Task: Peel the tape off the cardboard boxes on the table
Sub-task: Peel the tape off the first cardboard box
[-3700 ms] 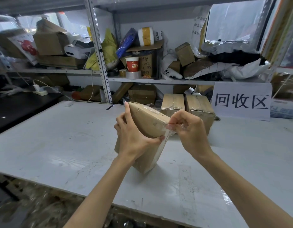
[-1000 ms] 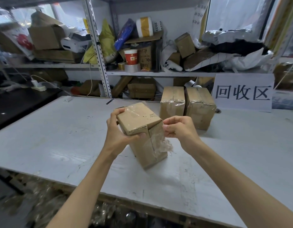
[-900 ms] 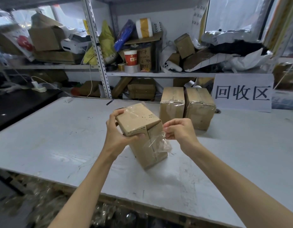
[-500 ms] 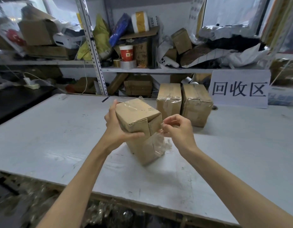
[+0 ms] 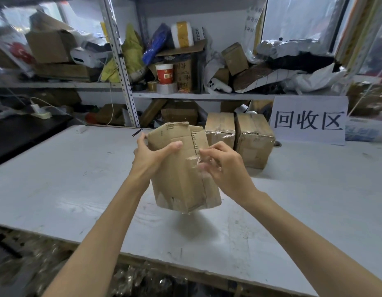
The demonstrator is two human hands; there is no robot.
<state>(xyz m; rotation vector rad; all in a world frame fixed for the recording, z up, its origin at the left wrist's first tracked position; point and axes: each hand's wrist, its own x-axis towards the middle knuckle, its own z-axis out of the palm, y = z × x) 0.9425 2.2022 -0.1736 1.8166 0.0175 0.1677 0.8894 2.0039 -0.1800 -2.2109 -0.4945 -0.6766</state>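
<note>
Above bench [image 5: 57, 179] centre: left hand [image 5: 150, 156] gripping cardboard box [image 5: 179, 185] by upper edge, holding it clear of surface; right hand [image 5: 227, 168] pinching crumpled clear tape [image 5: 197, 166] at side seam. Peeling step under way; next move likely calling for steady pull along seam. Two taped boxes [image 5: 253, 142] waiting behind.

Held box [image 5: 181, 168] over table [image 5: 57, 179] centre; left hand [image 5: 151, 155] grips its 10 o'clock edge, thumb across the front, right hand [image 5: 224, 168] at 3 o'clock pinches tape [image 5: 196, 166] on the front face. Behind it at 1 o'clock, on the table, left box [image 5: 220, 127] sits just beside right box [image 5: 253, 138], w/ sign [image 5: 310, 121] at 2 o'clock. Shelf [image 5: 207, 96] runs behind the table at 12 o'clock, cup [image 5: 164, 73] on it.
</note>
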